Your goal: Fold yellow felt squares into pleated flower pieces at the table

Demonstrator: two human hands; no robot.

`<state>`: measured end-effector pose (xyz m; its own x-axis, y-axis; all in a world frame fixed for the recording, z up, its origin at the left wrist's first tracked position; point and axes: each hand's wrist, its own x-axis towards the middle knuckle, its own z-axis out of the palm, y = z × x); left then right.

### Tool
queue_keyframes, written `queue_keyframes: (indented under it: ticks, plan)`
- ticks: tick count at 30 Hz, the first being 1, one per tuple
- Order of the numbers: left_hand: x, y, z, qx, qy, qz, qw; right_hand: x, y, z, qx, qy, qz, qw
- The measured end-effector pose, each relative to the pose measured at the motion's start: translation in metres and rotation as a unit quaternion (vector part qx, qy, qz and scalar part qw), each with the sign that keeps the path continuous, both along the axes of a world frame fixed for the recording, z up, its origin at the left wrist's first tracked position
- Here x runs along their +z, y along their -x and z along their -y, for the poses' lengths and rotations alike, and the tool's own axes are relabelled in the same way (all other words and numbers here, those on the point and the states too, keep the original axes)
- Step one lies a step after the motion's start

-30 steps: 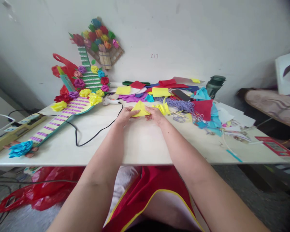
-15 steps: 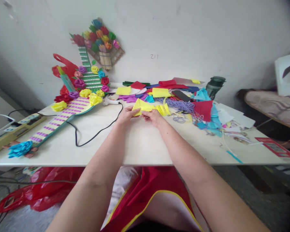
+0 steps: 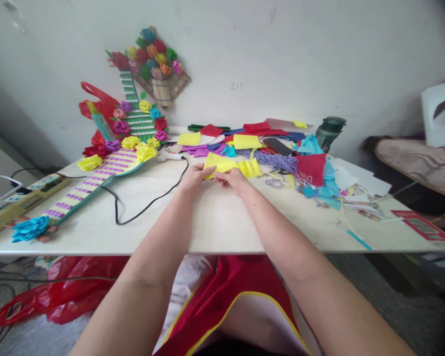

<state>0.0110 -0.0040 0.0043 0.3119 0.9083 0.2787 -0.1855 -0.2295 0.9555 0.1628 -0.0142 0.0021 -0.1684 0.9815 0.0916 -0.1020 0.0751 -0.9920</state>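
A piece of yellow crepe paper [image 3: 219,161] is held up between my two hands above the white table. My left hand [image 3: 195,178] pinches its left edge, thumb on top. At the lower edge of the same paper, my right hand [image 3: 231,179] has its thumb and fingers closed. Just beyond my right hand lie crinkled yellow paper pieces [image 3: 250,168]. A bundle of purple string [image 3: 272,160] is behind them to the right. The white handle of a corded tool [image 3: 170,155] rests left of my hands.
Paper-flower decorations [image 3: 107,163] stand at the left, and a power strip [image 3: 29,195] lies at the table's left edge. Coloured paper sheets [image 3: 207,141], a phone [image 3: 278,147] and a dark bottle [image 3: 330,132] line the back. Paper scraps [image 3: 363,180] cover the right side. A black cord [image 3: 148,205] loops across the table.
My right hand has slid slightly left along the yellow crepe paper, and the paper's upper part has shifted and flattened a little. My left hand stays nearly in place.
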Motion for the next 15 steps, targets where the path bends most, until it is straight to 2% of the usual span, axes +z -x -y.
queue_keyframes:
  ticks: [6, 12, 15]
  plan:
    - [-0.0023, 0.0002, -0.0026, -0.006, 0.011, -0.006, 1.000, -0.0028, 0.0004, -0.0035, -0.015, -0.026, 0.005, 1.000]
    - [-0.0031, -0.0016, -0.0029, 0.005, 0.013, 0.003, 1.000, -0.0035, 0.0036, -0.0011, 0.016, -0.016, 0.030, 0.999]
    - [-0.0017, -0.0037, -0.0006, 0.007, 0.017, -0.002, 1.000, -0.0034, 0.0054, -0.0006, 0.007, -0.017, 0.036, 0.999]
